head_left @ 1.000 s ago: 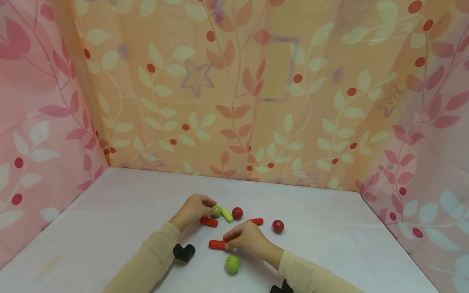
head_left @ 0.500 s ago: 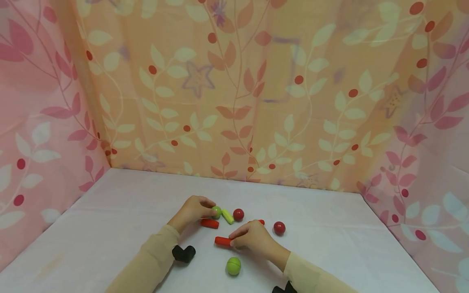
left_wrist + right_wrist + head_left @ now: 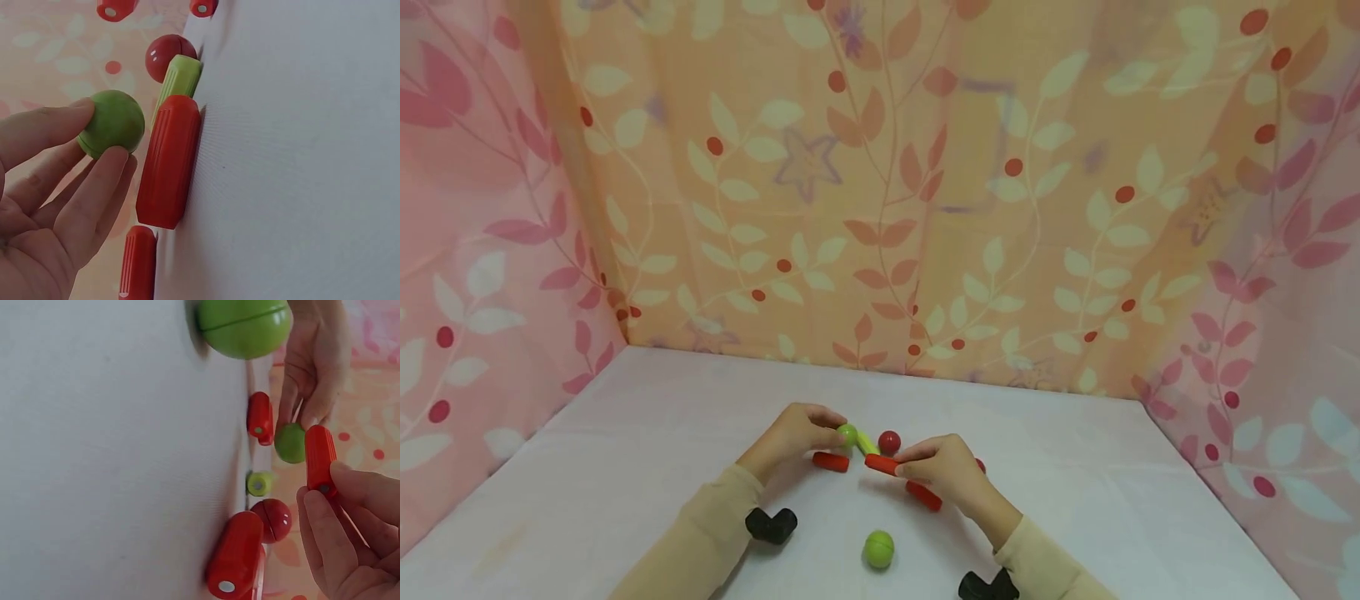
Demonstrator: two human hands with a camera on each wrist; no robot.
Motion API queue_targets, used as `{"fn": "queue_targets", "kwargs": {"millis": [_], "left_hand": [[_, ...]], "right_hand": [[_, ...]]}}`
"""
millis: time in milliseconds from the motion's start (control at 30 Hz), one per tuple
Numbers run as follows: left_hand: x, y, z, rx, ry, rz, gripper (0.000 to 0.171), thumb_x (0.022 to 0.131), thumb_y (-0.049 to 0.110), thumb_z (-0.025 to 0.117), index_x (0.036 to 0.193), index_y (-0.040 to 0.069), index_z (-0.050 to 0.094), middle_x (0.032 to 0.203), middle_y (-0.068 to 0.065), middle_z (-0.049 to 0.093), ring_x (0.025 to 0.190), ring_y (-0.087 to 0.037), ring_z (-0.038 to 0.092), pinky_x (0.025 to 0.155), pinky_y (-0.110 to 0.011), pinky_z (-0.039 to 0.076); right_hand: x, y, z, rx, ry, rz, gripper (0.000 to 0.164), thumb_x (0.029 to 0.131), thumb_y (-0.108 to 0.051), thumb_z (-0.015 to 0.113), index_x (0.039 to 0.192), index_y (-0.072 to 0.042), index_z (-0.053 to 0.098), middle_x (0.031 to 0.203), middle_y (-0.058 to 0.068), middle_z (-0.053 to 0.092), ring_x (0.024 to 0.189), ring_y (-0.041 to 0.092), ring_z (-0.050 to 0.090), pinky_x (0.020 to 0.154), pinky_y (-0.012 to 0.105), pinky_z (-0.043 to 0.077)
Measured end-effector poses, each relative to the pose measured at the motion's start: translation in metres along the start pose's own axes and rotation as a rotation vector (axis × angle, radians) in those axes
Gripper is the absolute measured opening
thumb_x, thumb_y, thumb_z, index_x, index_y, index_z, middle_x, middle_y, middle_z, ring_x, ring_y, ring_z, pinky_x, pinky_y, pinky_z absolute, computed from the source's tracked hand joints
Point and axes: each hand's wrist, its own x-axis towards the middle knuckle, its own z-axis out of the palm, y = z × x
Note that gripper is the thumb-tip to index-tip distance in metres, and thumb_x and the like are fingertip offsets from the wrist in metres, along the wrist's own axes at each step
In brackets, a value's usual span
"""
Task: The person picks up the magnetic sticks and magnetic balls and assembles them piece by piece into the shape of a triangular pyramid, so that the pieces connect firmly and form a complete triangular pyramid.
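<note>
My left hand (image 3: 797,433) pinches a green ball (image 3: 111,125) between thumb and fingers. My right hand (image 3: 951,475) holds a ridged red rod (image 3: 320,459) by one end, its other end pointing left toward that ball. Just right of the green ball lie a yellow-green rod (image 3: 865,442) and a red ball (image 3: 890,442). One red rod (image 3: 831,462) rests below my left hand, another red rod (image 3: 923,497) below my right. A second red ball (image 3: 981,467) is mostly hidden behind my right hand. Nearest me sits another green ball (image 3: 879,550).
A white cloth (image 3: 662,433) covers the table. Patterned fabric (image 3: 880,208) stands along the back and both sides. Black mounts (image 3: 771,527) are worn at both wrists. Pale round discs show on the rod ends in the right wrist view.
My right hand has lifted its red rod away from me and slightly right, uncovering a red rod on the table and covering the farther one. My left hand keeps the green ball nearly in place.
</note>
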Motion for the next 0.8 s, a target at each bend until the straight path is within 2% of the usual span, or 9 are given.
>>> {"fn": "queue_targets", "kwargs": {"millis": [200,300,467,600,800], "left_hand": [[-0.006,-0.002,0.002,-0.005,-0.015,-0.012,0.028,0.081,0.019,0.081,0.108,0.013,0.076,0.107,0.0,0.073,0.097,-0.015,0.066,0.094,-0.038,0.053],[-0.007,-0.001,0.002,-0.01,-0.018,0.01,0.028,0.081,0.019,0.081,0.107,0.013,0.076,0.105,0.0,0.074,0.096,-0.014,0.066,0.095,-0.039,0.051],[-0.008,0.0,0.003,-0.038,-0.058,0.02,0.03,0.081,0.019,0.081,0.109,0.011,0.076,0.105,-0.001,0.074,0.095,-0.014,0.066,0.1,-0.041,0.047],[-0.008,0.002,0.004,-0.028,-0.08,0.017,0.031,0.08,0.021,0.082,0.11,0.013,0.076,0.108,-0.001,0.073,0.098,-0.015,0.063,0.097,-0.038,0.049],[-0.008,0.006,0.004,-0.026,-0.102,0.046,0.03,0.081,0.02,0.082,0.109,0.015,0.076,0.108,-0.002,0.072,0.098,-0.017,0.063,0.092,-0.033,0.052]], "right_hand": [[0.005,0.002,-0.003,0.023,0.013,-0.027,0.018,0.082,-0.013,0.079,0.098,-0.006,0.079,0.096,0.008,0.076,0.085,0.017,0.068,0.076,0.028,0.058],[0.007,0.003,-0.006,0.037,0.022,-0.038,0.019,0.084,-0.013,0.077,0.1,-0.004,0.079,0.095,0.01,0.076,0.081,0.017,0.072,0.079,0.031,0.059],[0.004,0.007,-0.007,0.084,0.009,-0.027,0.021,0.085,-0.015,0.077,0.102,-0.003,0.078,0.097,0.01,0.076,0.082,0.016,0.072,0.084,0.036,0.06],[0.002,0.011,-0.008,0.111,0.016,-0.021,0.021,0.084,-0.014,0.077,0.102,-0.002,0.078,0.096,0.011,0.076,0.083,0.018,0.073,0.085,0.036,0.06],[0.003,0.01,-0.01,0.14,0.03,-0.02,0.022,0.083,-0.013,0.079,0.102,-0.002,0.078,0.095,0.011,0.077,0.086,0.018,0.074,0.087,0.037,0.059]]}}
